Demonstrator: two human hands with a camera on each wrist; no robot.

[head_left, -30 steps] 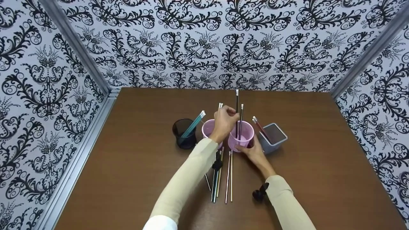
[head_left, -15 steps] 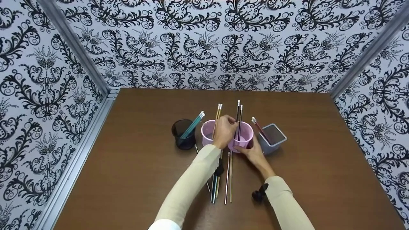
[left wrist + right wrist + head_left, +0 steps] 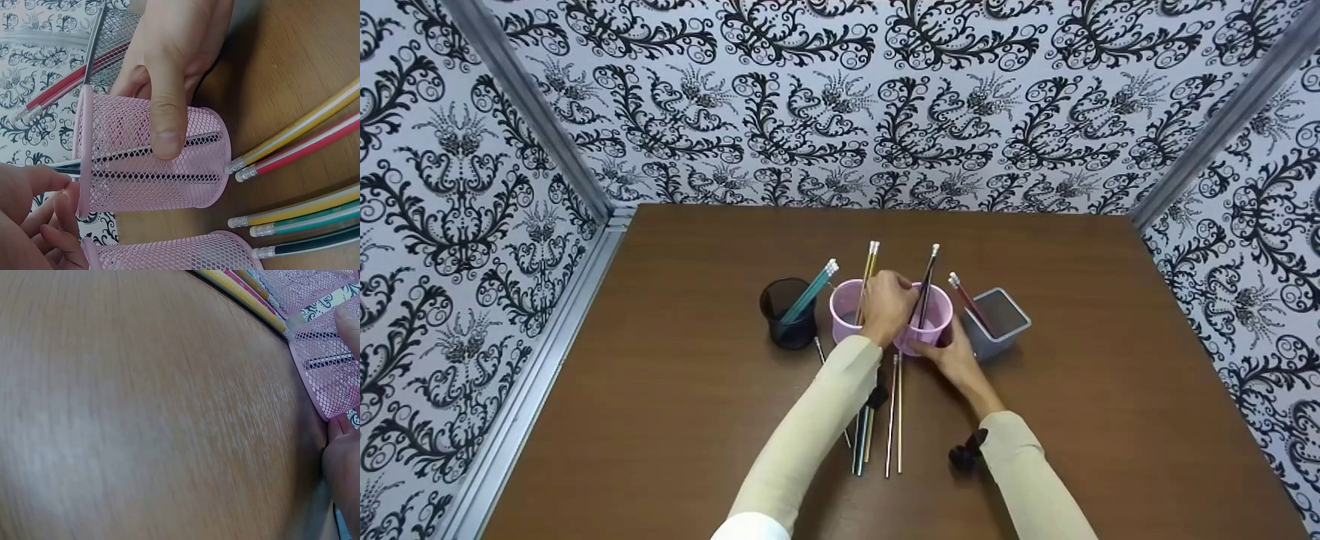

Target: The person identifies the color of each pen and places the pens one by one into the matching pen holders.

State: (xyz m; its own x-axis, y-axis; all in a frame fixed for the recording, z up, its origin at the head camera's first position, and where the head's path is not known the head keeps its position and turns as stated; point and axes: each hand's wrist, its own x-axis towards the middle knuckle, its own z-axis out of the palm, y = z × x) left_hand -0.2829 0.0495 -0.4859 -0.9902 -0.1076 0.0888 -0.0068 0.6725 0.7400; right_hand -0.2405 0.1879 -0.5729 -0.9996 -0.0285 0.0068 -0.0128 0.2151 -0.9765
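Two black pencils [image 3: 928, 283] [image 3: 121, 177] stand in the right-hand pink mesh cup [image 3: 936, 304] [image 3: 199, 197], their eraser ends together. At its rim, my left hand [image 3: 889, 304] [image 3: 34, 211] pinches a black pencil between thumb and fingertips. My right hand [image 3: 956, 360] [image 3: 180, 62] [image 3: 344, 464] grips the same cup from the right, thumb across the front mesh and the other fingers behind. Beside it, partly covered by my left hand, the other pink cup [image 3: 844, 300] [image 3: 169, 256] holds yellow pencils [image 3: 870, 259].
A black cup [image 3: 793, 337] with teal pencils [image 3: 810, 291] stands left. To the right is a grey square holder [image 3: 996, 345] with red pencils [image 3: 969, 298]. Several loose pencils [image 3: 899, 427] [image 3: 306, 126] lie in front of the pink cups on the brown table [image 3: 660, 375].
My left hand has moved down with a black pencil, which sits lower in the pink cup and leans towards the other one. My right hand keeps its hold on the cup.
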